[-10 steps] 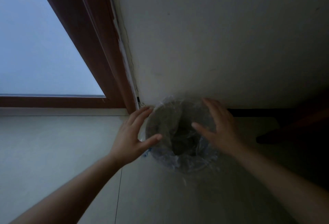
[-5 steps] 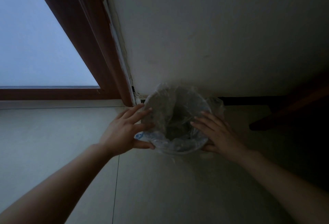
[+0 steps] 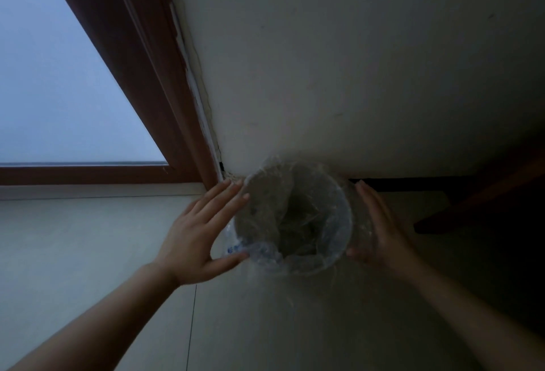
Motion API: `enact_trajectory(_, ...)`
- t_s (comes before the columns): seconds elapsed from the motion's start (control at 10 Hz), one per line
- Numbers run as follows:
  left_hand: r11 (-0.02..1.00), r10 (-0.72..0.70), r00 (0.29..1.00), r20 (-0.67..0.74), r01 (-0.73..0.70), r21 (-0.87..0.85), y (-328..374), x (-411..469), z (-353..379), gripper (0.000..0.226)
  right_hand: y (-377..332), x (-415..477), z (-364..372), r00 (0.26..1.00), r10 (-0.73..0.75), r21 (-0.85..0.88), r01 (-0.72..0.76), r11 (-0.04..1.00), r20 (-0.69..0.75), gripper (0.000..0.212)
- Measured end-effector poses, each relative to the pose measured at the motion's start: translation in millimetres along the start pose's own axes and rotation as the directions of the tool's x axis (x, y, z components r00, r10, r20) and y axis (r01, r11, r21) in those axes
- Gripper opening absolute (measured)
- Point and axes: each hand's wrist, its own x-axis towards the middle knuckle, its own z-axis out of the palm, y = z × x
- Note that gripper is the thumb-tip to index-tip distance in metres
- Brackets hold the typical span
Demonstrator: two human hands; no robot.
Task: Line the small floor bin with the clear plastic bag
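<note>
A small round floor bin [image 3: 345,202] stands on the floor against the wall, seen from above in dim light. A clear plastic bag [image 3: 265,255] lies inside it and is folded over the rim, with blue print showing at the lower left. My left hand [image 3: 200,232] lies flat against the bin's left side, fingers spread, thumb under the bag's folded edge. My right hand [image 3: 380,223] presses flat against the bin's right side over the plastic. Neither hand is closed around anything.
The bin sits in the corner where a pale wall [image 3: 339,75] meets a brown wooden window or door frame [image 3: 165,99]. Pale floor tiles [image 3: 88,252] stretch left and toward me. Dark wooden furniture [image 3: 486,193] stands at the right.
Both hands have moved from gripping the bag at the bin's near rim to lying flat on its left and right sides. The bag's edge sits lower and smoother around the rim.
</note>
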Motion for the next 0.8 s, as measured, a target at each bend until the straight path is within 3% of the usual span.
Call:
enact_trajectory(0.1,0.775,-0.388,0.911,0.138,0.404,-0.486,18.7,14.3,14.1,0.091,-3.1,4.5,13.8,0.991,0.11,0.289,-0.127,0.949,0.074,0.127)
enact_trajectory(0.2,0.737,-0.336,0.904,0.263,0.427,-0.524,18.7,16.9,28.2,0.114,5.3,1.2,21.5,0.981,0.108,0.284,-0.151,0.947,0.159,0.14)
enact_trajectory(0.3,0.83,-0.262,0.907,0.329,0.386,-0.403,6.8,17.0,34.8,0.135,19.7,-0.4,25.0,0.977,0.083,0.2,-0.124,0.972,0.199,0.15)
enact_trajectory(0.5,0.869,-0.263,0.912,0.315,0.366,-0.333,-0.2,12.1,41.5,0.145,22.8,6.2,34.3,0.987,0.055,0.196,-0.085,0.977,0.154,0.153)
enact_trajectory(0.6,0.878,-0.261,0.921,0.29,0.351,-0.325,1.3,12.2,42.5,0.143,20.6,7.7,36.4,0.99,0.047,0.23,-0.077,0.97,0.134,0.152)
enact_trajectory(0.7,0.826,-0.314,0.908,0.279,0.406,-0.391,-2.9,9.4,31.9,0.129,26.8,5.0,30.4,0.991,0.037,0.155,-0.056,0.986,0.127,0.154)
enact_trajectory(0.8,0.848,-0.366,0.912,0.186,0.409,-0.338,-4.8,6.3,16.9,0.099,30.2,-3.5,23.3,0.994,0.025,0.017,-0.027,0.999,0.105,0.145)
